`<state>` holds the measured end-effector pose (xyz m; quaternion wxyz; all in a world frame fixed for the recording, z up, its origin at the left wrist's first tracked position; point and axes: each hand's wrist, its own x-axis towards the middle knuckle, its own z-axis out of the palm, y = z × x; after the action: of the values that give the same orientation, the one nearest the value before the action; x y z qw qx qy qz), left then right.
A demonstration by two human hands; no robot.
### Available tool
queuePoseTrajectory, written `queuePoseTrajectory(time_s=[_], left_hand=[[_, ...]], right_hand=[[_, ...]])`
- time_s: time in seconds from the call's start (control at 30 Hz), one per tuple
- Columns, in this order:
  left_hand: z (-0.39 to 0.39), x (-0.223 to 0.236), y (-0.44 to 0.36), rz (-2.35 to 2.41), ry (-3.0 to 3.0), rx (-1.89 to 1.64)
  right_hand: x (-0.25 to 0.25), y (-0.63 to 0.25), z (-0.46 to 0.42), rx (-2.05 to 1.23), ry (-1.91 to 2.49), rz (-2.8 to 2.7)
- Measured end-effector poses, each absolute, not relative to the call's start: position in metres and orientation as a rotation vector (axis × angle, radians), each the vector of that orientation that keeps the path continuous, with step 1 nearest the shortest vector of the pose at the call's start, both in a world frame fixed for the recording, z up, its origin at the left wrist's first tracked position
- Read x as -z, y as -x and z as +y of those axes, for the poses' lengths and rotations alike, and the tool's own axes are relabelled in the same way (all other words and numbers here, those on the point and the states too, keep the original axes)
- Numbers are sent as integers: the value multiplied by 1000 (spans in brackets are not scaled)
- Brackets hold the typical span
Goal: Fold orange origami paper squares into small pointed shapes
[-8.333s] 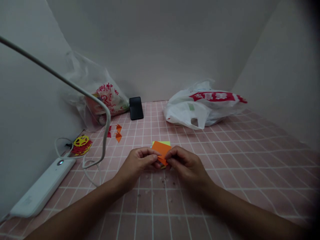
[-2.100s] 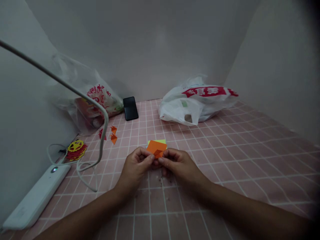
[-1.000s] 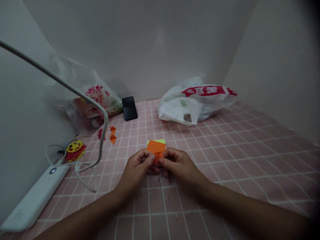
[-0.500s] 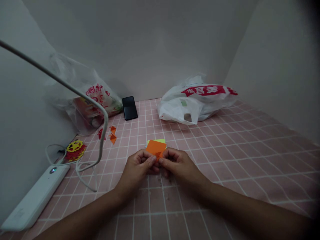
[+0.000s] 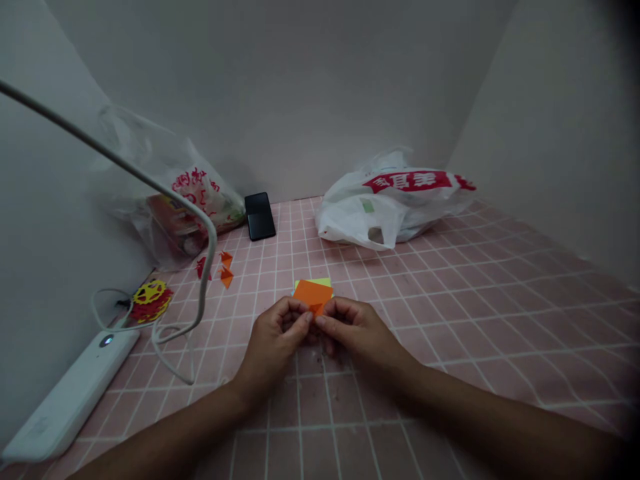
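My left hand and my right hand meet at the middle of the tiled surface, fingers closed. Between their fingertips they pinch a small folded piece of orange paper, its lower part hidden by the thumbs. Just beyond lies an orange paper square, and a yellow-green sheet peeks out from under its far edge. Off to the left stand two small orange folded-paper figures and a red folded-paper figure partly behind a cable.
A white cable arches across the left side above a white power bank. Yellow and red gear-shaped pieces lie beside it. Toward the back wall are a clear plastic bag, a black phone and a white plastic bag.
The fingers of both hands have shifted slightly around the small orange paper, with the left thumb a little closer in. Everything else stays where it was.
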<state>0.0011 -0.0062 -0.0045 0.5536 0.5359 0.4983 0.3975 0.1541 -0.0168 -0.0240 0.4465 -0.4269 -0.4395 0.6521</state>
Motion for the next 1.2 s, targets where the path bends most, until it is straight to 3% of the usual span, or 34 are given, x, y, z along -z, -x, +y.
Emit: queuePoseTrajectory(time_s=[0.63,0.9,1.2], left_hand=[[-6,8,8,1203,-1625,-952],[-1,7,11,1183,-1896,-977],[0,5,14,1088,-1995,-1039]], right_hand=[[27,-156,-15,-1658,987,-1071],[22,-162,-13,-1000,1099,-1452],[18,-162,-14,-1137,1072,-1464]])
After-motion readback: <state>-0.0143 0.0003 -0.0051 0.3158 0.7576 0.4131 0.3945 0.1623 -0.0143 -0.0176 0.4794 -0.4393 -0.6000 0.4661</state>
